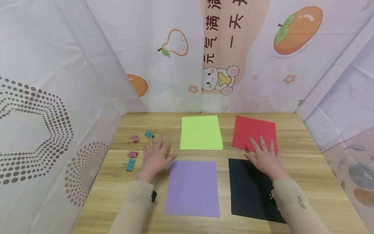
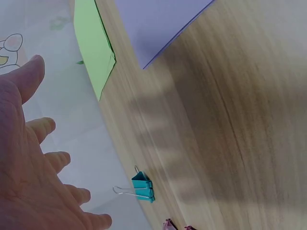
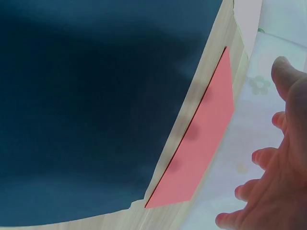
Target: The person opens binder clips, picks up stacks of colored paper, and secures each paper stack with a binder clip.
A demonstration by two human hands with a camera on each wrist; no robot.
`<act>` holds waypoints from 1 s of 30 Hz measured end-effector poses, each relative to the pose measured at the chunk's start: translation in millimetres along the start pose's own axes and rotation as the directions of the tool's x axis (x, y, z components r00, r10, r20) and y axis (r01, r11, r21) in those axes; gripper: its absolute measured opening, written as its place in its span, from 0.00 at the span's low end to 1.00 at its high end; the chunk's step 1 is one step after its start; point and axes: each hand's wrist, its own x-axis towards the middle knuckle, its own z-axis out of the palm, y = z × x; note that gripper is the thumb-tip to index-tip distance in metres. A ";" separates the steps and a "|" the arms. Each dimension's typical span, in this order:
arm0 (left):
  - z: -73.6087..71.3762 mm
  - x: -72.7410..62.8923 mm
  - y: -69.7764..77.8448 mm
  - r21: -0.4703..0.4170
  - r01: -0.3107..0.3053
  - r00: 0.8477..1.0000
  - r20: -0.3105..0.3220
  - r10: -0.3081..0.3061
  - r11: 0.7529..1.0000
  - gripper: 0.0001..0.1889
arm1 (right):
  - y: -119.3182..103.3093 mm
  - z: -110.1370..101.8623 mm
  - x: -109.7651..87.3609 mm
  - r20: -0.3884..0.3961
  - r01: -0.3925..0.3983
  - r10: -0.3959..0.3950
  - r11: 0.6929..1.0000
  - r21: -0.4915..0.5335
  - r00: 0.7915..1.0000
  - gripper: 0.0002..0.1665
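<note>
My left hand [image 1: 155,160], fingers spread, hovers over the table between the binder clips and the purple paper [image 1: 193,189]. Nothing is in it, and its shadow falls on the wood in the left wrist view. Closest to its fingertips is a teal binder clip [image 1: 149,134]. My right hand [image 1: 266,159], likewise spread and holding nothing, is above the black paper [image 1: 245,191] and the near edge of the red paper [image 1: 254,130]. In the right wrist view a gap shows between that hand and the sheets. A lime green stack of paper [image 1: 201,133] lies at the back middle.
Two pink binder clips, one pink clip [image 1: 134,139] behind the other pink clip [image 1: 132,154], lie at the table's left. Another teal clip [image 1: 130,164] is beside them. The wooden table [image 1: 304,162] meets a printed curtain [image 1: 163,78] at the back.
</note>
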 end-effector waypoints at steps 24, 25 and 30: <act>14.4 -11.5 -2.0 0.027 0.004 0.998 0.057 -0.005 1.000 0.45 | -8.8 26.9 -4.7 0.039 0.112 -0.111 0.993 -0.025 0.993 0.53; 15.2 -11.8 -2.6 0.030 0.003 0.998 0.058 -0.005 1.000 0.45 | -8.6 28.2 -4.8 0.040 0.117 -0.116 0.993 -0.028 0.992 0.52; 16.9 -13.5 -3.9 0.025 0.010 0.998 0.067 -0.012 1.000 0.44 | -7.2 34.3 -4.6 0.028 0.146 -0.146 0.989 -0.023 0.989 0.52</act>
